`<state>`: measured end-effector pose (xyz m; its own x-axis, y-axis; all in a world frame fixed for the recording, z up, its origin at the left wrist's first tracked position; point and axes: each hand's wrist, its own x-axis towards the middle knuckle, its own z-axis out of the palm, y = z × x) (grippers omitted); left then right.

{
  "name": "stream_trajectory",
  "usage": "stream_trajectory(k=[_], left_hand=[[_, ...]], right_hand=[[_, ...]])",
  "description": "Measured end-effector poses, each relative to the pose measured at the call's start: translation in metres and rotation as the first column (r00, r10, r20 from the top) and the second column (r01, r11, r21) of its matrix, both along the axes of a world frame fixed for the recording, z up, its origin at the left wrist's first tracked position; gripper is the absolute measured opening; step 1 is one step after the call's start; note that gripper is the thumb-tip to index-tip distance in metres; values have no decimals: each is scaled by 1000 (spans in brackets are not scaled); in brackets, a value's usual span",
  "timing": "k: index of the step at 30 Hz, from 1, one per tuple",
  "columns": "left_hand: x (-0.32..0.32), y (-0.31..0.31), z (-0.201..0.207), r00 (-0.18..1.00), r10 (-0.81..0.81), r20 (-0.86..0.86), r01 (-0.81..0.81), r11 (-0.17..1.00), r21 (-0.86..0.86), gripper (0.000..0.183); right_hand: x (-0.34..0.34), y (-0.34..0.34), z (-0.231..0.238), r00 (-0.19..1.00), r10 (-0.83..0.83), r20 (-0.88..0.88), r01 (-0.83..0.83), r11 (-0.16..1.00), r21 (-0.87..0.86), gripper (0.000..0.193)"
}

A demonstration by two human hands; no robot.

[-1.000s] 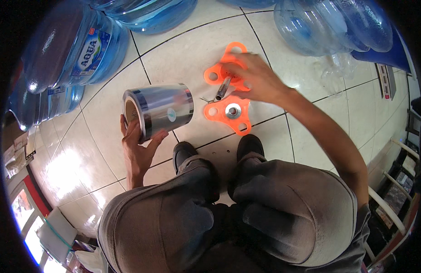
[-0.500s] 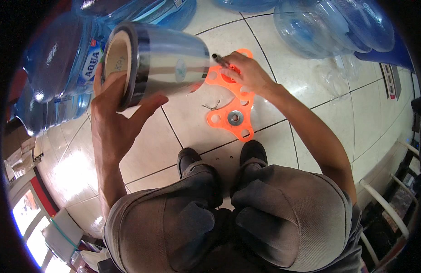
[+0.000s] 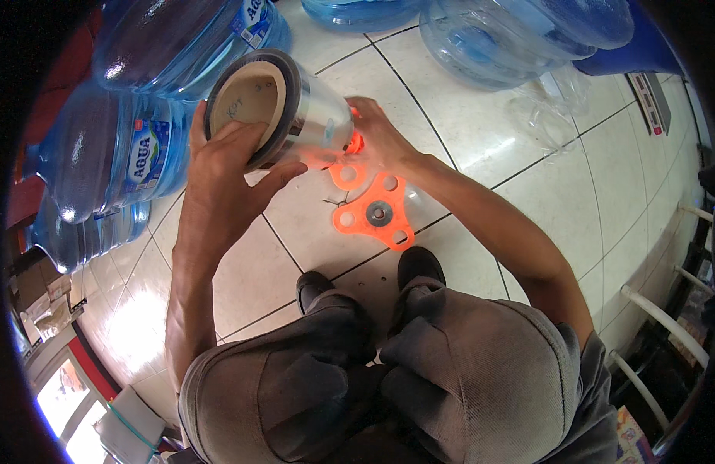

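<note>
My left hand [image 3: 226, 182] grips a wide roll of clear plastic film [image 3: 317, 116] by its near end, fingers hooked into the cardboard core [image 3: 257, 91] and thumb along the outside. The roll is held tilted above the floor, its hollow end turned toward me. At its other end, my right hand [image 3: 380, 138] is closed on an orange plastic piece [image 3: 357, 142], mostly hidden behind the roll and the fingers. Below, a three-armed orange bracket [image 3: 361, 207] with holes and a round metal hub [image 3: 379, 213] lies on the tiles before my shoes.
Large blue water jugs [image 3: 110, 151] stand on the left, with more clear blue jugs [image 3: 489, 46] at the far right. Crumpled clear plastic [image 3: 547, 116] lies near these. A white metal rack [image 3: 667, 325] is at the right. A thin dark wire [image 3: 336, 202] touches the bracket.
My right hand has moved left with the orange piece to the end of the roll; the metal rod seen in it before is now out of sight. The roll has tipped, showing more of its core.
</note>
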<state>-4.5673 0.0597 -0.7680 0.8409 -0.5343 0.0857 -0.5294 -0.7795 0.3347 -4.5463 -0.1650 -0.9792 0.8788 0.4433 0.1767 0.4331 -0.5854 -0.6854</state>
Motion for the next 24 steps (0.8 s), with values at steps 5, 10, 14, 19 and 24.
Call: stream_trajectory(k=[5, 10, 14, 19, 24], left_hand=[[-1, -8, -28, 994, -58, 89, 55, 998, 37, 46], [-12, -15, -80, 992, -61, 110, 61, 998, 4, 44], [-16, -22, -110, 984, -100, 149, 104, 994, -23, 33], [-24, -30, -120, 961, -102, 257, 122, 991, -62, 33], [-15, -29, -118, 982, 186, 37, -134, 820, -557, 36]], right_hand=[[-14, -39, 1, 969, -153, -192, 161, 986, 30, 108], [-11, -40, 31, 952, -190, -239, 294, 782, 550, 82], [-14, -13, 55, 939, -121, -323, 265, 852, 451, 79], [-12, 0, 56, 888, -120, -443, 343, 815, 468, 59], [-7, -7, 55, 850, -74, -522, 360, 804, 473, 46]])
